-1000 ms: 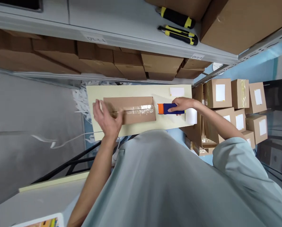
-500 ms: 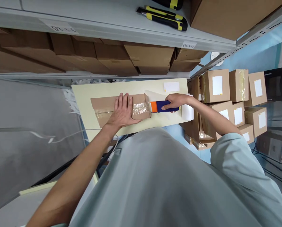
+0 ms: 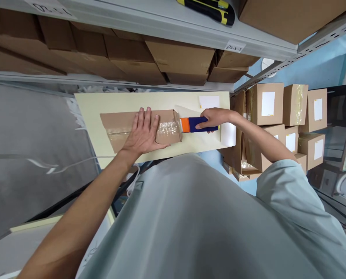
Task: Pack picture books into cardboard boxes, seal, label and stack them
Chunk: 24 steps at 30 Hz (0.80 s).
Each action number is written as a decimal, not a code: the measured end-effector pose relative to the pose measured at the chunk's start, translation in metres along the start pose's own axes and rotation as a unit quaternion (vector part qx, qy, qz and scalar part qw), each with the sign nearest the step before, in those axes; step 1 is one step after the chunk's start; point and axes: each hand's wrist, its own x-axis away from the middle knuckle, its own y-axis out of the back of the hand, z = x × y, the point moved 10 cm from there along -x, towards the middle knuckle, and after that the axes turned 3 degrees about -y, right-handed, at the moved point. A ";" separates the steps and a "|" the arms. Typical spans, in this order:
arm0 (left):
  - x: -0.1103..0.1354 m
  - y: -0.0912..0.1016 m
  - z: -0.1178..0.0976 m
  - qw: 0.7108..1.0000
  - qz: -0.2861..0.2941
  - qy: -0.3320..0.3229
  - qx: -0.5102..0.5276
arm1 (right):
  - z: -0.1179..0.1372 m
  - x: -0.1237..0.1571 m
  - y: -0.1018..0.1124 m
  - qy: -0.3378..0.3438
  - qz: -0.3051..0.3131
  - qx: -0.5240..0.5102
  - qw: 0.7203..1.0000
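A long, flat brown cardboard carton (image 3: 168,131) with clear tape lies on the pale yellow work board (image 3: 149,100). My left hand (image 3: 144,131) presses on its top, palm down, fingers outstretched and thumb apart. At the carton's right end, my right hand (image 3: 212,119) is closed around a dark blue and orange box-shaped thing (image 3: 194,124). The orange end of this thing meets the carton's end. A whitish strip shows between them, and I cannot tell how far it reaches inside.
A white roll (image 3: 228,134) and a white label sheet (image 3: 209,102) lie at the board's right. Above runs a grey shelf (image 3: 132,27) holding a black and yellow cutter (image 3: 210,9), with cardboard boxes (image 3: 178,60) beneath. Labelled boxes (image 3: 267,102) are stacked at right.
The view has shifted slightly, so the board and hands appear a little further left and up. Both hands keep their places on the carton and the blue and orange thing.
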 end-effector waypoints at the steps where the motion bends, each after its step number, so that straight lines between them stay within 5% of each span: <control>1: 0.000 -0.001 0.000 1.000 0.002 0.001 -0.009 | 0.001 0.001 0.000 -0.004 0.005 0.005 1.000; 8: 0.001 -0.006 0.001 0.998 0.016 0.004 -0.061 | -0.014 0.014 0.008 -0.030 0.045 0.025 0.998; 16: 0.001 -0.010 0.003 0.998 0.004 -0.022 -0.059 | -0.034 -0.001 0.012 -0.078 -0.018 0.119 0.990; 24: 0.002 -0.013 0.000 0.996 0.011 -0.028 -0.086 | -0.003 -0.043 -0.018 -0.134 -0.150 0.244 0.949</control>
